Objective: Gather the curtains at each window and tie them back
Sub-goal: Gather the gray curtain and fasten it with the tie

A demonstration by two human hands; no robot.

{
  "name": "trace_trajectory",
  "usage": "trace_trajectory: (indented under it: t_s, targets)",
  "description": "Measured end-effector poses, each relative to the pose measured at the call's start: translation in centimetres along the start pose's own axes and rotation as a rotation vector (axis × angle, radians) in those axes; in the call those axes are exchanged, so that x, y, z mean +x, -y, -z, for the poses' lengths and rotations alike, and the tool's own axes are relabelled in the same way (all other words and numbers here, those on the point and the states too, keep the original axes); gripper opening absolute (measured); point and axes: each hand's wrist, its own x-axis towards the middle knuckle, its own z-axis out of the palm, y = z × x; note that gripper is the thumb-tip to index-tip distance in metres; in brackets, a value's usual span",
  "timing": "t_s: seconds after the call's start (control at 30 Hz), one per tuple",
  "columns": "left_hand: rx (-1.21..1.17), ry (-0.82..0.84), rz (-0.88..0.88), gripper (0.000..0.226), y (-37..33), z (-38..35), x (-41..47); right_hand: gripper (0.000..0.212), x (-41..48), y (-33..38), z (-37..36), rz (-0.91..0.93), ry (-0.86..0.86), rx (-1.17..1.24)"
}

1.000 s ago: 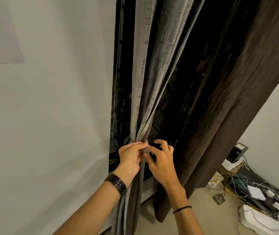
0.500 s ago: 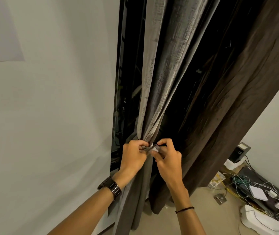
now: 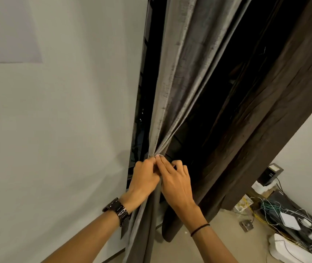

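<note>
A grey textured curtain [image 3: 185, 76] hangs beside the dark window [image 3: 145, 103] and is bunched into a narrow neck at waist height. My left hand [image 3: 144, 177], with a dark watch on its wrist, is closed around that neck from the left. My right hand [image 3: 176, 184] presses against it from the right, fingertips on a thin pale tie band [image 3: 161, 155] at the gather. Most of the band is hidden by my fingers. A dark brown curtain [image 3: 276, 118] hangs loose to the right.
A plain white wall [image 3: 56, 130] fills the left. On the floor at the lower right lie tangled cables [image 3: 276, 211], white devices [image 3: 290, 221] and a small black box [image 3: 270, 174]. Beige floor [image 3: 225, 230] shows below the curtains.
Both hands have closed in tighter on the gathered neck. The small strip my right fingers pinched half a second ago is now covered by them. The view has shifted slightly right.
</note>
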Motion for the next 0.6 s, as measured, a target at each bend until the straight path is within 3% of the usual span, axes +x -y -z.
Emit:
trace_trajectory:
  t_s: [0.1, 0.2, 0.33, 0.5, 0.6]
  targets:
    - [0.014, 0.022, -0.015, 0.022, 0.9, 0.9, 0.0, 0.061, -0.8, 1.5, 0.6, -0.028, 0.158, -0.073]
    - [-0.066, 0.052, -0.021, 0.03, 1.3, 0.9, -0.3, 0.039, -0.5, 1.7, 0.4, -0.166, 0.13, -0.061]
    - [-0.112, 0.103, -0.031, 0.016, 1.9, 0.2, -1.3, 0.011, -0.3, 1.8, -0.3, -0.282, 0.196, -0.081]
    - [-0.105, 0.134, -0.026, 0.018, 2.2, 0.7, -0.9, 0.024, -0.3, 0.9, 0.2, -0.248, 0.335, 0.063]
    - [-0.138, 0.158, 0.017, 0.018, 2.8, 1.4, -0.5, 0.038, -2.0, 1.3, 1.1, -0.226, 0.2, 0.246]
